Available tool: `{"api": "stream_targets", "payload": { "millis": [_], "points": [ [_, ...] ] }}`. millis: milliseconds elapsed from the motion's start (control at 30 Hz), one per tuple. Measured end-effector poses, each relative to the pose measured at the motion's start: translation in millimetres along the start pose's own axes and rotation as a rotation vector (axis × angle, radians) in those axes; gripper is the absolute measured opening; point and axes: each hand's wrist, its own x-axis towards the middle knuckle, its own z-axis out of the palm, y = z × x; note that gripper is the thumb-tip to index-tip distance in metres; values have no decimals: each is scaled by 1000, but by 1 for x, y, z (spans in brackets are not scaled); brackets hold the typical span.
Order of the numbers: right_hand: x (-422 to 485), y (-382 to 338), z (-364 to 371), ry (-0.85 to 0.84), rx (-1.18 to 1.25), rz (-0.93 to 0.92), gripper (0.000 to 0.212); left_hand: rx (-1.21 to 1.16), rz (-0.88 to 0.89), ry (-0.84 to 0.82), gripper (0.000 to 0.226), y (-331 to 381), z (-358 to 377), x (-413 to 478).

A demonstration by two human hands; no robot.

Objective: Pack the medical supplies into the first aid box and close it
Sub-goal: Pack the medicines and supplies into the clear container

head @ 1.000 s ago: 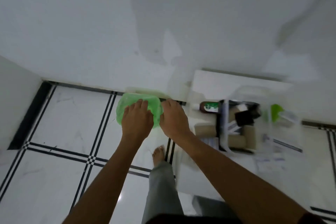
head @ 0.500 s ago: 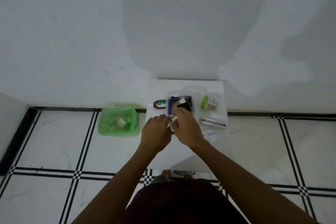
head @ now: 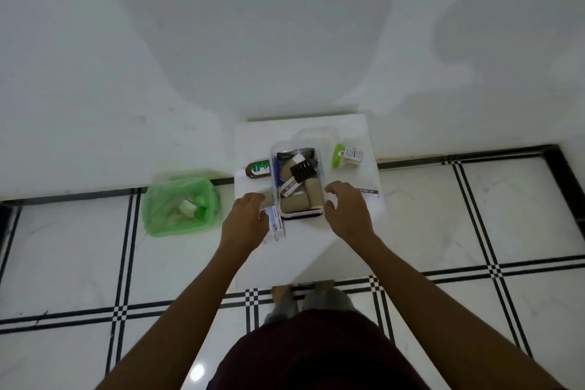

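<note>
A clear first aid box (head: 320, 158) stands open on a small white table (head: 304, 256), holding tan bandage rolls (head: 297, 202), a dark pouch and small packs. Its clear lid (head: 316, 135) lies back behind it. My left hand (head: 245, 221) is just left of the box, over a white and blue carton (head: 276, 225) lying on the table; whether it grips the carton I cannot tell. My right hand (head: 345, 210) hovers at the box's right side with fingers spread and nothing in it. A brown bottle (head: 258, 168) lies left of the box, a green-capped bottle (head: 346, 156) to its right.
A green bin (head: 180, 206) with a plastic liner and scraps sits on the tiled floor left of the table. A flat ointment box (head: 367, 191) lies beyond my right hand. The white wall stands right behind the table. My feet show below the table's near edge.
My hands left the green bin, came to the box together, and have now parted to either side of it. The view has swung from the bin to the table.
</note>
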Motion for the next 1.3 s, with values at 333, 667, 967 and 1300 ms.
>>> {"api": "stream_targets", "payload": {
  "millis": [333, 667, 967, 1300],
  "points": [
    [114, 13, -28, 45, -160, -21, 43, 141, 40, 53, 38, -4, -18, 100],
    [160, 59, -3, -162, -385, -89, 57, 283, 48, -134, 39, -32, 21, 160],
    [166, 65, -2, -113, -442, -121, 60, 194, -58, 2, 34, -23, 17, 157],
    [139, 2, -35, 135, -238, -266, 70, 196, 137, 156, 53, 27, -33, 88]
  ]
}}
